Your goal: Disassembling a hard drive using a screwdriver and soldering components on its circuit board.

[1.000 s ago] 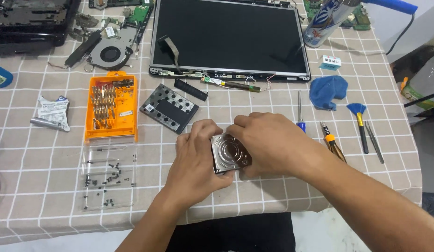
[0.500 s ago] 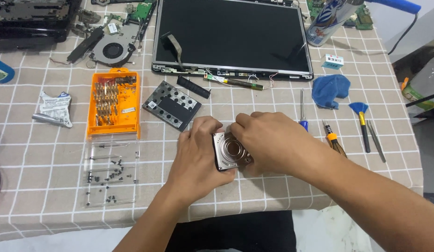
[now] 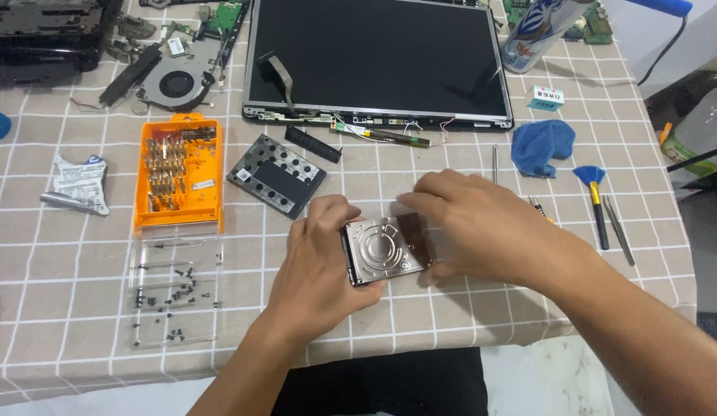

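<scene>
Surface: checked beige tablecloth (image 3: 451, 323) with white grid lines over a table, dark floor showing at the near edge, pretty cluttered bench tbh

Main thing: one silver hard drive (image 3: 383, 250) lying flat near the front edge of the cloth, shiny side up, with a brownish strip across its right part

Left hand (image 3: 324, 262): fingers curled round the drive's left edge, thumb on the near side, gripping it

Right hand (image 3: 474, 227): fingers bent down over the drive's right edge, fingertips pinching it top and bottom

Containers: one orange bit case (image 3: 177, 173), open, rows of brass-coloured bits inside; its clear lid (image 3: 174, 289) lies just below it with small dark screws scattered in it, too many and too small to count

Other parts: one black drive bracket (image 3: 276, 173) with round holes between the case and the hands; one laptop screen panel (image 3: 374, 62) flat at the back; one cooling fan (image 3: 174, 83) to its left

Tools on the right: one blue cloth (image 3: 547, 145), one blue-bristled brush (image 3: 593, 196), one pair of tweezers (image 3: 619, 229) just beside it

Back right: one spray can (image 3: 539, 31), lying tilted

Far left: one torn silver foil bag (image 3: 77, 185)
</scene>
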